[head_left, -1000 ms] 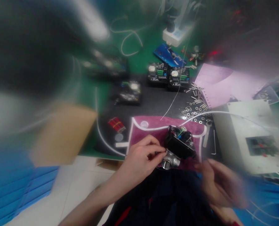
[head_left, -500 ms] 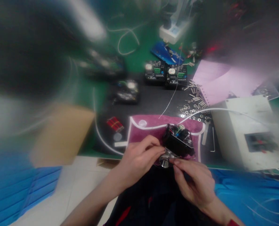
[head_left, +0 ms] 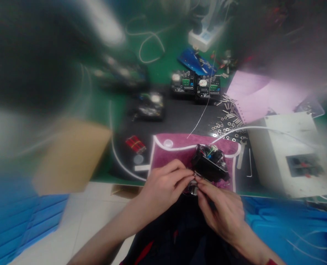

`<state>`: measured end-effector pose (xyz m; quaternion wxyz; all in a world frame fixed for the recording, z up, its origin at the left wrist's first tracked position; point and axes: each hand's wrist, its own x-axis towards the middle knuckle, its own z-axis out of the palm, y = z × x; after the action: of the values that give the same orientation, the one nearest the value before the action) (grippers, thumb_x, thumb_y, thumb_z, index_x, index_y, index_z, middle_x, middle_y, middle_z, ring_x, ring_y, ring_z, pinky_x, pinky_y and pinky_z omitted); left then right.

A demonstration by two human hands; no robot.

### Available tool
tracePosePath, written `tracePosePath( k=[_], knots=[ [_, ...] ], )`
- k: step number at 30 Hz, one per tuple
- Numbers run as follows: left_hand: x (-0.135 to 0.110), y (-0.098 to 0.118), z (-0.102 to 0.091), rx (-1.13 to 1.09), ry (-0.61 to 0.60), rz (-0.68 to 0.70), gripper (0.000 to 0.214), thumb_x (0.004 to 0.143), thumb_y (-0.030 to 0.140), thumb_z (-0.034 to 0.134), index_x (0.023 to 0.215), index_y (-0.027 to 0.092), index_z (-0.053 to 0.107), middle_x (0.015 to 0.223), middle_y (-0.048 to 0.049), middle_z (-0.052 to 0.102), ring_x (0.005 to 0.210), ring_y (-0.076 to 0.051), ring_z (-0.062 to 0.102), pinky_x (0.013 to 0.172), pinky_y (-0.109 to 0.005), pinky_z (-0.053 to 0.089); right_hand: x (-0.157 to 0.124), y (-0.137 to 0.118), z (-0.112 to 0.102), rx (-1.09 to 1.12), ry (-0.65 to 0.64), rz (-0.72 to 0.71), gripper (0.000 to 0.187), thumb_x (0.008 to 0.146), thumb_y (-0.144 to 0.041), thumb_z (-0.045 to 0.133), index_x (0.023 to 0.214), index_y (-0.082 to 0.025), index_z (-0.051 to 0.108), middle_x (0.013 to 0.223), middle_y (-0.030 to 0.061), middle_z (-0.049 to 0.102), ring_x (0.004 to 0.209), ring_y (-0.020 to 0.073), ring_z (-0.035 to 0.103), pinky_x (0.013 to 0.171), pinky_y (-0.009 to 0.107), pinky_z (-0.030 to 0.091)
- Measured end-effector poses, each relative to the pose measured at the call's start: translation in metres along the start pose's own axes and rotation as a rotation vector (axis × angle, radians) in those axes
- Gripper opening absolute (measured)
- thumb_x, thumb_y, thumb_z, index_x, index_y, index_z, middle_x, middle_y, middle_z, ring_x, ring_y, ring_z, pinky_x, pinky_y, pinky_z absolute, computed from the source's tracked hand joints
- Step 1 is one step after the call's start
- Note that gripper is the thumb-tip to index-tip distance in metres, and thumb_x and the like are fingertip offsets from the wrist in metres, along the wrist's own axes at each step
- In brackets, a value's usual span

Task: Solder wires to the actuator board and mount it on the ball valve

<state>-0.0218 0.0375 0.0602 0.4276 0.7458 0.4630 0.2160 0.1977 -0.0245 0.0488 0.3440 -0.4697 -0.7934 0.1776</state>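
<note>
A black device (head_left: 210, 167) with an exposed circuit board and wires lies tilted on the purple cloth (head_left: 163, 158). Just at its near edge is a shiny, round metal part (head_left: 193, 188). My left hand (head_left: 166, 184) is closed in a pinch above this part, and whatever is between the fingertips is too small to make out. From the other side, the fingers of my right hand (head_left: 221, 206) are closed at the metal part, their tips almost meeting those of my left. My fingers partly cover the metal part.
Loose washers (head_left: 224, 127) and metal pins lie behind the cloth. A flat wrench (head_left: 241, 156) and a hex key (head_left: 249, 163) rest beside a white box (head_left: 292, 154). Several circuit-board units (head_left: 182, 84) stand farther back. Red bundled pieces (head_left: 135, 144) and a cardboard box (head_left: 75, 158) are left.
My right hand has moved up and left, bringing its fingertips against my left fingertips over the metal part. The left hand has hardly moved. The view has shifted slightly.
</note>
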Motion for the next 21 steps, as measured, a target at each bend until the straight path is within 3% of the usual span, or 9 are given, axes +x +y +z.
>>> tracePosePath(
  k=[8,12,17,21],
  knots=[
    [0.002,0.013,0.007,-0.269,0.055,-0.316,0.014,0.101,0.030,0.072,0.106,0.025,0.084,0.097,-0.0012,0.074,0.085,-0.013,0.071,0.074,-0.025,0.053,0.001,-0.002,0.002,0.023,0.034,0.028,0.033,0.094,-0.003,0.071,0.126,-0.011,0.068,0.122,0.0100,0.080,0.112,0.0118,0.077,0.104,0.019,0.057],
    [-0.002,0.016,0.017,-0.314,0.122,-0.365,0.011,0.100,0.029,0.073,0.102,0.025,0.083,0.092,0.0003,0.072,0.080,-0.012,0.069,0.069,-0.024,0.051,0.004,-0.001,-0.001,0.039,0.044,0.030,0.032,0.094,-0.003,0.071,0.125,-0.012,0.068,0.120,0.0101,0.080,0.110,0.0125,0.078,0.101,0.019,0.059],
    [-0.008,0.017,0.029,-0.332,0.234,-0.381,0.008,0.098,0.028,0.074,0.099,0.026,0.082,0.088,0.0018,0.070,0.073,-0.010,0.065,0.066,-0.023,0.048,0.002,0.005,-0.014,0.070,0.134,0.023,0.033,0.092,0.000,0.070,0.122,-0.013,0.068,0.100,0.0049,0.083,0.087,0.0112,0.080,0.085,0.021,0.062],
    [-0.007,0.017,0.029,-0.358,0.222,-0.424,0.007,0.097,0.030,0.076,0.097,0.026,0.082,0.086,0.0015,0.069,0.073,-0.011,0.064,0.065,-0.024,0.047,-0.017,0.017,-0.016,0.071,0.249,0.167,0.032,0.091,-0.004,0.073,0.120,-0.019,0.071,0.089,-0.0010,0.082,0.079,0.0125,0.079,0.080,0.025,0.065]
  ],
)
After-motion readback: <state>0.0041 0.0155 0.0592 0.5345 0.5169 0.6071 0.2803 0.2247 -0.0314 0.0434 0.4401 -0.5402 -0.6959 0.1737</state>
